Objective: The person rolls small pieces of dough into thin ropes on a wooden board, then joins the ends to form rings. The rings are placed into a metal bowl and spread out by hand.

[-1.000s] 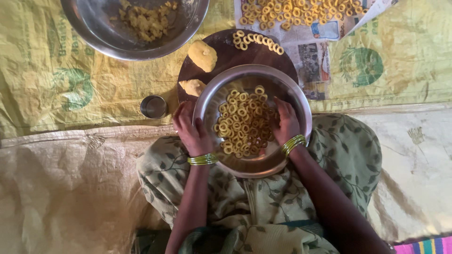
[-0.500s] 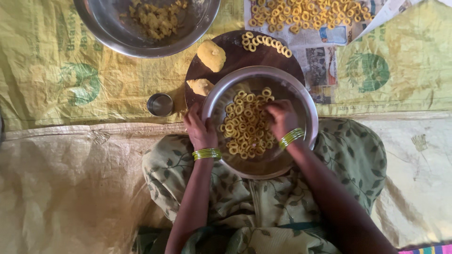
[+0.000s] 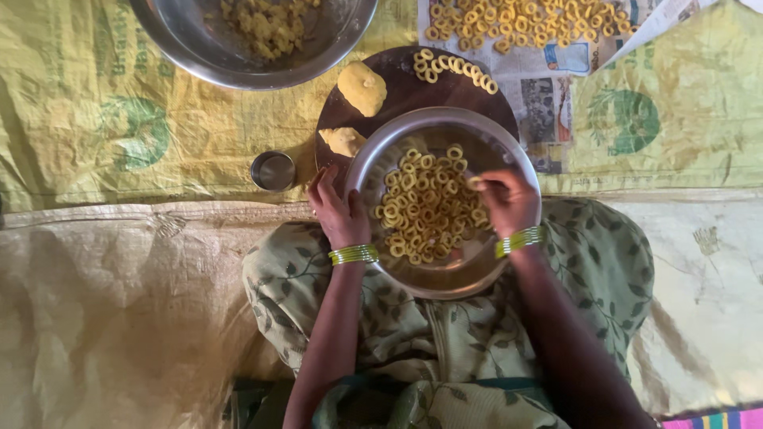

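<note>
A round steel plate (image 3: 445,274) rests on my lap, filled with several small yellow dough rings (image 3: 425,208). My left hand (image 3: 338,210) grips the plate's left rim. Over the right side of the plate, my right hand (image 3: 505,199) pinches one dough ring between its fingertips. Both wrists wear green bangles. Beyond the plate lies a dark round wooden board (image 3: 405,91) carrying two lumps of yellow dough (image 3: 362,87) and a short row of rings (image 3: 453,67).
A large steel bowl (image 3: 199,56) with dough crumbs stands at the top left. A small steel cup (image 3: 273,170) sits left of the board. Newspaper (image 3: 540,87) at the top right holds many more rings. Yellow woven sacks cover the floor.
My right hand has moved from the plate's right rim into the plate and has picked up one ring. My left hand stays on the left rim.
</note>
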